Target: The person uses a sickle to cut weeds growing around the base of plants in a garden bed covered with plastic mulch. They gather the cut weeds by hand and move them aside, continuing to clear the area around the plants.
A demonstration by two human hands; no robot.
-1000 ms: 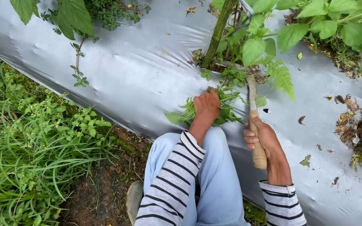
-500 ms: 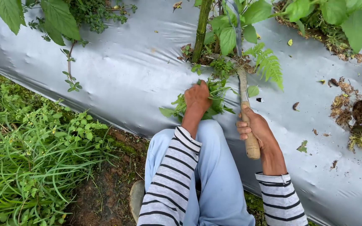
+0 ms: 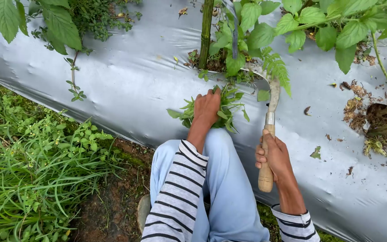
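My left hand [image 3: 207,106] is closed on a bunch of green weeds [image 3: 227,112] and presses them against the silver plastic sheet [image 3: 131,85]. My right hand [image 3: 273,155] grips the wooden handle of a small sickle [image 3: 268,134]. Its curved blade points up toward the planting hole [image 3: 222,62], partly behind fern leaves. A green stake [image 3: 205,33] and leafy plants rise from that hole. My knee in light blue trousers [image 3: 218,179] is between both arms.
Tall grass and weeds [image 3: 32,161] fill the left side, with bare soil [image 3: 113,201] beside my shoe. Another planting hole with dry debris [image 3: 381,125] lies at the right. Leafy branches [image 3: 337,22] hang over the top edge.
My right hand has drawn the sickle back toward me and down, so the curved blade now shows at the hole. The left hand keeps its hold on the weeds.
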